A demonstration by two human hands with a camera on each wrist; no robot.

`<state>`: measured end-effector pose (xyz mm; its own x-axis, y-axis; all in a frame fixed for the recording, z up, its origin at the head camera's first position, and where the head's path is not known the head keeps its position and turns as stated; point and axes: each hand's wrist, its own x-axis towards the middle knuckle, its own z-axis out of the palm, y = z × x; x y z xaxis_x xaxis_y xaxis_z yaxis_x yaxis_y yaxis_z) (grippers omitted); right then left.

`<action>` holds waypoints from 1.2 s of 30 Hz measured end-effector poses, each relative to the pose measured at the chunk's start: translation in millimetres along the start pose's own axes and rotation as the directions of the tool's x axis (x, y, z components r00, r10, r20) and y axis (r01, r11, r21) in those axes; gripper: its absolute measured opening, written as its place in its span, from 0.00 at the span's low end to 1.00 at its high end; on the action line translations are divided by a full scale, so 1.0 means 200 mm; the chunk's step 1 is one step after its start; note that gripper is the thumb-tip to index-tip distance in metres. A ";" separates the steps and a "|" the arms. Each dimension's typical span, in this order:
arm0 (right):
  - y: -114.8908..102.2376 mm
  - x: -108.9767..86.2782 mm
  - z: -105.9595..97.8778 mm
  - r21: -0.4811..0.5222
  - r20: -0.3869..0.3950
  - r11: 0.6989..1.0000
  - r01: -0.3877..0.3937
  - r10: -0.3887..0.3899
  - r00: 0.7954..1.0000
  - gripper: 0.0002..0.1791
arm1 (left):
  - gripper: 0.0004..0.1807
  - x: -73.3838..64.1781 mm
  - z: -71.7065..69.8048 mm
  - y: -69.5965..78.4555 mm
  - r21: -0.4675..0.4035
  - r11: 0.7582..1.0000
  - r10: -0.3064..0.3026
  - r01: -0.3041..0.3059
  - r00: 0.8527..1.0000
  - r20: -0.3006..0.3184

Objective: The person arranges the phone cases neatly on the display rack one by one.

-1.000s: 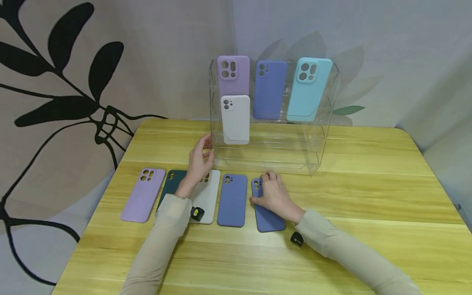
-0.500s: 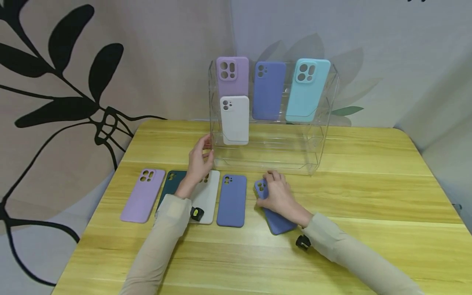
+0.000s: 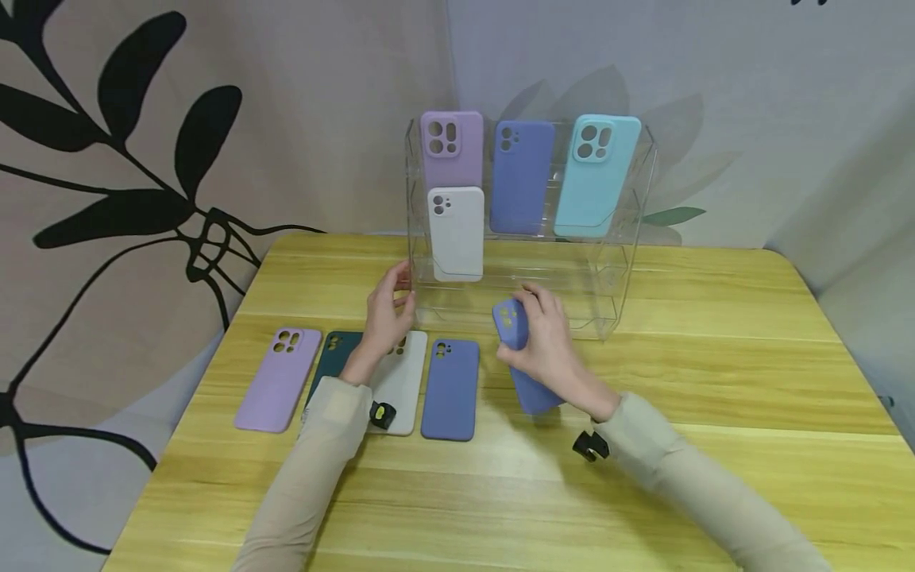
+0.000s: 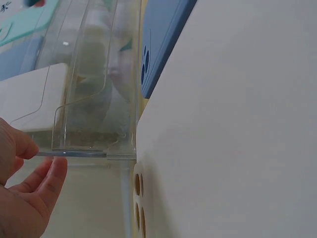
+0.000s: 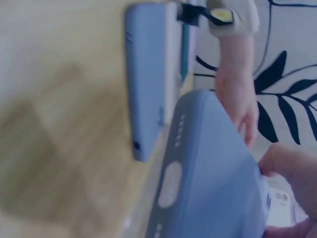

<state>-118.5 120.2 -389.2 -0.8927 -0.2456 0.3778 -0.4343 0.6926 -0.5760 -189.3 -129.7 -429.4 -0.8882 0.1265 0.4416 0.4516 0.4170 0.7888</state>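
My right hand grips a blue phone case by its long edges, tilted and raised off the table, just before the clear acrylic display rack. In the right wrist view the bottom end of this case, with its charging-port cutout, faces the camera. At the rack's left side, my left hand pinches the panel edge between thumb and fingers. A white phone case leans in the lower tier. Behind it stand a purple case, a blue case and a turquoise case.
On the wooden table lies a row of cases: lilac, dark green partly under my left arm, white and a second blue one. A curtain with a black leaf print hangs behind.
My right hand has taken hold of the rightmost blue phone case, turned it on the table, then raised it toward the rack. My left hand stays at the rack's side.
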 end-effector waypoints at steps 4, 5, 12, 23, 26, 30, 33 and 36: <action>-0.01 0.10 -0.03 0.011 -0.115 0.996 0.089 -0.087 0.990 0.36 | 0.25 0.00 0.00 0.00 0.001 1.000 -0.005 0.005 1.000 0.008; -0.01 0.13 -0.04 0.010 -0.145 0.994 0.109 -0.107 0.984 0.35 | 0.25 0.00 0.00 0.00 0.001 1.000 -0.005 0.005 1.000 0.010; 0.00 0.35 -0.09 -0.044 -0.322 0.979 0.197 -0.201 0.925 0.35 | 0.25 0.00 0.00 0.00 -0.001 1.000 -0.013 0.013 1.000 0.015; -0.02 0.63 -0.14 -0.158 -0.436 0.961 0.228 -0.275 0.857 0.34 | 0.25 0.00 -0.01 0.01 -0.009 1.000 0.020 -0.020 1.000 0.002; -0.02 0.68 -0.14 -0.156 -0.482 0.962 0.222 -0.270 0.834 0.34 | 0.25 0.00 -0.01 0.01 -0.006 1.000 0.023 -0.023 1.000 0.002; -0.01 0.72 -0.11 -0.143 -0.533 0.971 0.189 -0.237 0.812 0.33 | 0.25 0.00 -0.01 0.01 -0.002 1.000 0.025 -0.025 1.000 -0.005; 0.01 0.73 -0.08 -0.131 -0.557 0.979 0.155 -0.202 0.805 0.32 | 0.25 0.00 -0.01 0.00 -0.004 1.000 0.025 -0.025 1.000 -0.007; 0.03 0.72 -0.05 -0.124 -0.578 0.985 0.123 -0.172 0.798 0.31 | 0.25 0.00 0.00 0.00 -0.013 1.000 0.023 -0.023 1.000 -0.004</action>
<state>-247.9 95.6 -332.0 -0.5680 0.0766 0.8195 -0.5225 0.7357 -0.4309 -190.2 -130.5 -429.0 -0.8774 0.1327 0.4610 0.4727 0.4020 0.7842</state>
